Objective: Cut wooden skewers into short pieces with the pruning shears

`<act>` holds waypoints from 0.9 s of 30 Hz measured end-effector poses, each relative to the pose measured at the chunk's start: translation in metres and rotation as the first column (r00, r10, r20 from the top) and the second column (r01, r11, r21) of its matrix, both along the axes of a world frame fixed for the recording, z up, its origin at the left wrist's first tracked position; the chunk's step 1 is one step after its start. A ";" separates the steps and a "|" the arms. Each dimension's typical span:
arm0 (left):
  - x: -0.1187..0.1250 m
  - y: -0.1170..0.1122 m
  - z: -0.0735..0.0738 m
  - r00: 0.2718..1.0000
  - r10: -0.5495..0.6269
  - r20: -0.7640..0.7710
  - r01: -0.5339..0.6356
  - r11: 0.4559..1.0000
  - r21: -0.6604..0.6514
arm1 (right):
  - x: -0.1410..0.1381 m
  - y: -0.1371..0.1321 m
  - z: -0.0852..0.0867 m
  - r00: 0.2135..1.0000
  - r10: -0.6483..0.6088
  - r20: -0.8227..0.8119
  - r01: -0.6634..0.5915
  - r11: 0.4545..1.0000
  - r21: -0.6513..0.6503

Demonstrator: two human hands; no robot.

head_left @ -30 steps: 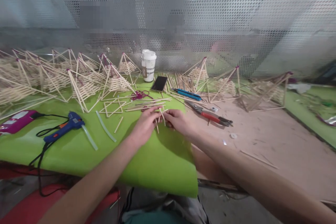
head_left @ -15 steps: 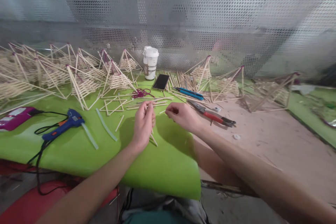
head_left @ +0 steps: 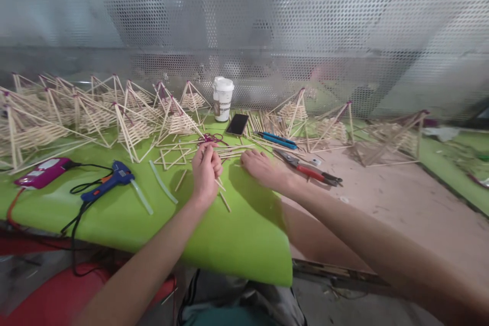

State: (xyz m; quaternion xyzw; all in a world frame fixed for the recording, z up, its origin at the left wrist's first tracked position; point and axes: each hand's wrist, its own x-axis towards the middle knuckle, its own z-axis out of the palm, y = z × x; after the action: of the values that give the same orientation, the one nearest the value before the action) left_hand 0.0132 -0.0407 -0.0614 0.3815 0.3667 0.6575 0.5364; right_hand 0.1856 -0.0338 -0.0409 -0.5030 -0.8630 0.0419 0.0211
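Observation:
My left hand (head_left: 207, 170) is closed around a thin wooden stick (head_left: 220, 185), whose end pokes out below the fingers. To its right my right hand (head_left: 262, 168) rests low over the green sheet (head_left: 244, 234), fingers curled down together at the ends of several loose wooden sticks (head_left: 233, 152). What its fingertips hold, if anything, is hidden. A short stick piece (head_left: 225, 201) lies on the sheet just below my left hand. Left of that hand are a flat frame of crossed sticks (head_left: 173, 155) and another short stick (head_left: 181, 180).
Many stick pyramids (head_left: 133, 132) crowd the left; a few stand at right. A blue glue gun (head_left: 109, 182), glue stick (head_left: 163, 182) and purple device (head_left: 44, 172) lie left. Behind are a cup (head_left: 223, 101), phone (head_left: 237, 124), blue cutter (head_left: 277, 140) and red-handled pliers (head_left: 309, 170).
My right hand has lowered, its fingers turning down onto the sheet by the loose sticks. My left hand stays closed, slightly turned. The view has shifted a little.

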 end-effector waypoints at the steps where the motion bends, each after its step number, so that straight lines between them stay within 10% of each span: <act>1: 0.000 0.000 0.000 1.000 0.010 0.004 -0.010 1.000 0.010 | -0.003 -0.010 0.000 1.000 -0.006 -0.010 0.005 1.000 -0.016; 9: -0.016 0.007 0.009 0.985 0.167 0.039 -0.170 0.979 0.111 | -0.060 -0.086 -0.003 0.997 0.016 0.079 -0.018 0.999 0.030; 16: -0.025 -0.002 0.005 0.781 0.400 -0.480 -0.126 0.853 0.506 | -0.073 -0.094 0.004 0.940 0.034 0.340 -0.082 0.989 0.125; 27: -0.008 0.006 -0.014 0.811 0.084 -0.579 0.117 0.946 0.302 | -0.007 -0.067 0.001 0.995 -0.069 0.068 0.067 0.997 0.035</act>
State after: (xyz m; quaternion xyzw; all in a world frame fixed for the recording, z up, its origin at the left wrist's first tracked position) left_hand 0.0053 -0.0349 -0.0749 0.6507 0.3974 0.5544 0.3335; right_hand 0.1783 -0.1003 -0.0399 -0.5329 -0.8461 0.0095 0.0007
